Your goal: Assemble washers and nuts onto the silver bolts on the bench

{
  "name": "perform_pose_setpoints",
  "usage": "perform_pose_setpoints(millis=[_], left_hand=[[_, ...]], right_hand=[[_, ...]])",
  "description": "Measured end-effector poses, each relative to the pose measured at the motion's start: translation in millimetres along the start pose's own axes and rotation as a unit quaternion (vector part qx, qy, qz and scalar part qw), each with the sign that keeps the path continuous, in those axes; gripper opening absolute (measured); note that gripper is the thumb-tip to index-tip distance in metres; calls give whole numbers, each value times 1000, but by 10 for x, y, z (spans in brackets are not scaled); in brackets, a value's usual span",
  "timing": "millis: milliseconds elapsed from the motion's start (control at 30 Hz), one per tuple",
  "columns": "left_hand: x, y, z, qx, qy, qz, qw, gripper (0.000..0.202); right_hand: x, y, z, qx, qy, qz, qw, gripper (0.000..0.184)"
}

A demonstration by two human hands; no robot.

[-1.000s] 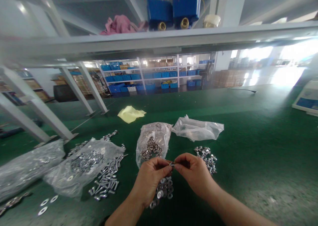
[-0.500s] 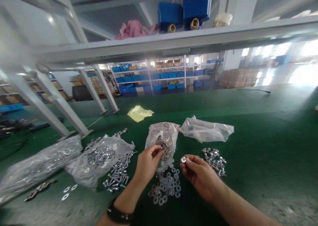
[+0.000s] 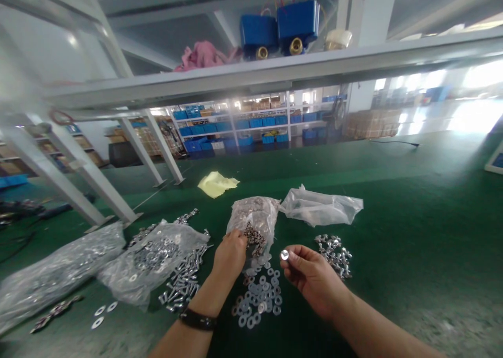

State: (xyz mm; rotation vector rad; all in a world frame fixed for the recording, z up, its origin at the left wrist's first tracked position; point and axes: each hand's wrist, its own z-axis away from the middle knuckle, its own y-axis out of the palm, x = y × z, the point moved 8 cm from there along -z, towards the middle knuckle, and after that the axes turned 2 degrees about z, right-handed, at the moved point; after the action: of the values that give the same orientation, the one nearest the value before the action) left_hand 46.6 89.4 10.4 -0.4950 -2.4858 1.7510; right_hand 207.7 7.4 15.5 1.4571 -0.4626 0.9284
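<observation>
Head view: the right hand (image 3: 312, 280) is pinching a washer (image 3: 284, 255) by its edges; the left hand (image 3: 231, 256) is touching a plastic bag of nuts (image 3: 254, 214), its grip hidden.

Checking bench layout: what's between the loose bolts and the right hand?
The head view shows the left hand and loose washers between the loose bolts and the right hand.

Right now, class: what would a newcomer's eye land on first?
The shiny steel washer pinched in the fingers of the right hand catches the eye first, above a scatter of silver washers on the green bench mat. Beside it, the left hand touches a clear plastic bag of metal parts. Overhead, two blue box-shaped units with brass fittings sit on a grey shelf.
</observation>
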Motion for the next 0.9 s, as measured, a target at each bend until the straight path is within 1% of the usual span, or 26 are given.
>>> perform_pose_setpoints(millis=[167, 367, 467, 600, 633, 667, 700, 733, 767, 800, 833, 867, 900], left_hand=[[-45, -21, 16, -5, 21, -13, 1000, 25], [-152, -102, 49, -8, 39, -9, 999, 25], [-180, -141, 67, -16, 35, 2, 999, 25], [-163, -247, 105, -32, 6, 27, 999, 23], [-166, -293, 124, -36, -4, 43, 998, 22], [-177, -331, 146, -30, -14, 86, 996, 21], [-199, -359, 173, -16, -26, 150, 988, 20], [-234, -358, 205, 14, -41, 256, 966, 19], [-296, -336, 243, 55, -56, 371, 925, 19], [-365, -322, 283, 86, -71, 467, 877, 22], [-435, -319, 321, 107, -82, 537, 833, 26], [-493, -319, 353, 119, -90, 582, 799, 29], [-537, -316, 379, 125, -97, 612, 775, 31]], right_hand=[[19, 3, 13, -1, -6, 5, 1000, 16], [29, 27, 5, 5, -2, 14, 1000, 16], [26, 20, -2, 5, -3, 14, 1000, 17], [21, -3, 3, 1, -4, 17, 1000, 17], [21, -6, 6, 0, -4, 19, 1000, 17], [24, -4, 11, -1, -6, 22, 1000, 17], [29, 3, 16, 1, -9, 27, 1000, 17], [35, 15, 22, 4, -13, 35, 999, 17], [46, 29, 28, 7, -20, 44, 999, 18], [56, 42, 34, 8, -27, 55, 998, 18], [69, 57, 40, 9, -36, 69, 997, 19], [85, 71, 46, 10, -47, 86, 995, 19], [104, 85, 50, 11, -59, 104, 993, 19]])
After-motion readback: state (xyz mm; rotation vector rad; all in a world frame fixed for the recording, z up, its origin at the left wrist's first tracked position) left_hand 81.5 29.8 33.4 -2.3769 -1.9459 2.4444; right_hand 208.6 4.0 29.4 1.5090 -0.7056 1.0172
